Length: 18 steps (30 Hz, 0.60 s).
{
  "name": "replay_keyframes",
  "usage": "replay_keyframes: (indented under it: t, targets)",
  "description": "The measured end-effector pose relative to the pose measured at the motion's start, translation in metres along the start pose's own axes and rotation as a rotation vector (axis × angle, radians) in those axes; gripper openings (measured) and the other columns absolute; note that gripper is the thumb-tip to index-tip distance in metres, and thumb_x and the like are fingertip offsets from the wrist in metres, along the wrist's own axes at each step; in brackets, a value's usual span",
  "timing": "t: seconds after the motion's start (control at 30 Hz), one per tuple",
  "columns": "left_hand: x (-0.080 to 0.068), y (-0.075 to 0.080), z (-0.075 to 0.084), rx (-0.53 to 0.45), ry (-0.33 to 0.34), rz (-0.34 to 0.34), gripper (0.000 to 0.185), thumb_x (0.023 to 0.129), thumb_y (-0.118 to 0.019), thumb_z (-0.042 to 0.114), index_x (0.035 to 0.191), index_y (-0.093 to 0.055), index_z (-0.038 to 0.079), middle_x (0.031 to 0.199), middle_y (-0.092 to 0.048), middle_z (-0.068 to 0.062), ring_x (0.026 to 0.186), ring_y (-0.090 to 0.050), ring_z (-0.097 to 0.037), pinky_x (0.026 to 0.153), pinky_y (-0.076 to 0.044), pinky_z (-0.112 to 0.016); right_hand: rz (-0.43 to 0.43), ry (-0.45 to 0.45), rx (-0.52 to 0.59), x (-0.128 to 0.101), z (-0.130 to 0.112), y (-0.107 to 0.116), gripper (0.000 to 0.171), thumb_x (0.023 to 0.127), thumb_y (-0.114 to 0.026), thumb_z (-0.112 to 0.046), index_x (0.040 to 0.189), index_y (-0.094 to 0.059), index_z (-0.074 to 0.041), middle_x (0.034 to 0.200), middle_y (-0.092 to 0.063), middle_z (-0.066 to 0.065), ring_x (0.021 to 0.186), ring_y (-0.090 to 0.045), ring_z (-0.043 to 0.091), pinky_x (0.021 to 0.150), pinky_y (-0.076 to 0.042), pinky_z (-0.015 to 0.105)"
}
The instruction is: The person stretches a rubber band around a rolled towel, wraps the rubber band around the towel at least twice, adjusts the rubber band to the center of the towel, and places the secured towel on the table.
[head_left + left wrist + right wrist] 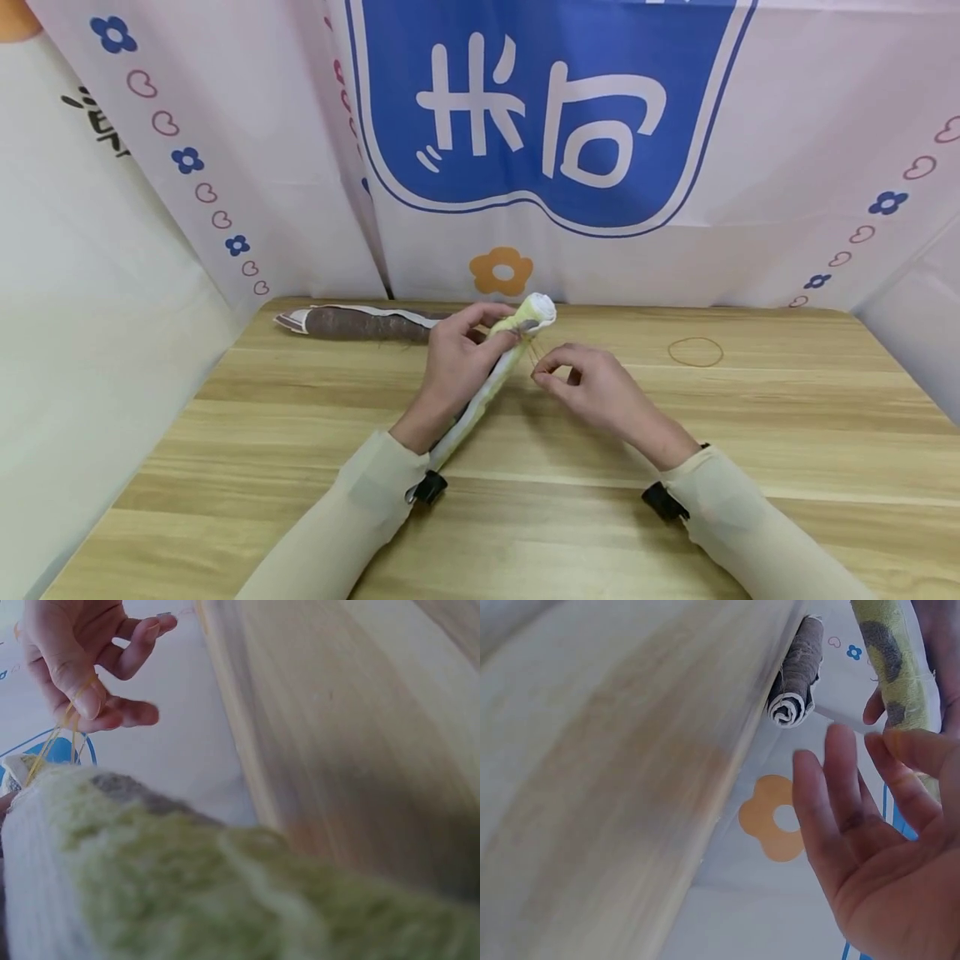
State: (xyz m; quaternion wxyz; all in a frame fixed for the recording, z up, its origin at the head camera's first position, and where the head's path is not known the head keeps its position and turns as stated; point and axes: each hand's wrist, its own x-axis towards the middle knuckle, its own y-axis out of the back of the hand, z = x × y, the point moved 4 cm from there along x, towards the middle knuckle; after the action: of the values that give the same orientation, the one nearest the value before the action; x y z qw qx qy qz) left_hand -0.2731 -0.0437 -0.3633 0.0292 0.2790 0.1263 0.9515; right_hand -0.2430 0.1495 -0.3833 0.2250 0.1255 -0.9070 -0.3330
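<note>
A long rolled towel (487,395), yellow-green with grey patches and a white edge, slants up off the table. Near its upper end my left hand (463,358) grips it between thumb and fingers. My right hand (600,390), just to the right, pinches a thin yellow rubber band (54,742) between thumb and forefinger. The band stretches from the towel's upper end to those fingertips. In the right wrist view the other fingers (840,765) of that hand are spread. Only part of the left hand shows behind the towel there.
A brown rolled towel (360,324) lies at the table's back left, partly behind my left hand. Another rubber band (670,351) lies loose at the right on the wooden table (750,433). A printed cloth (450,242) hangs along the back edge.
</note>
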Motion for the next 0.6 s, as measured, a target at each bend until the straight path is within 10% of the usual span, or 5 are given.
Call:
replay_keyframes:
  t: [0.23, 0.6]
  targets:
    - [-0.0009, -0.0013, 0.0001, -0.076, 0.043, -0.024, 0.019, 0.092, -0.078, 0.006, 0.109, -0.082, 0.015, 0.102, -0.076, 0.003, 0.07, -0.066, -0.019, 0.063, -0.054, -0.029, -0.12, -0.225, 0.206, -0.0009, 0.0091, -0.002, 0.016, 0.105, -0.069, -0.017, 0.109, -0.076, -0.004, 0.111, -0.072, 0.012, 0.063, -0.067, 0.027, 0.057, -0.059, 0.036]
    - [0.001, -0.0022, 0.0013, -0.137, 0.095, -0.029, 0.021, 0.091, -0.078, 0.005, 0.11, -0.081, 0.014, 0.1, -0.075, 0.001, 0.069, -0.062, -0.02, 0.06, -0.05, -0.026, -0.073, -0.186, 0.038, 0.0011, 0.0076, -0.0011, 0.019, 0.094, -0.082, -0.013, 0.1, -0.065, -0.012, 0.099, -0.069, 0.005, 0.059, -0.062, 0.013, 0.055, -0.054, 0.031]
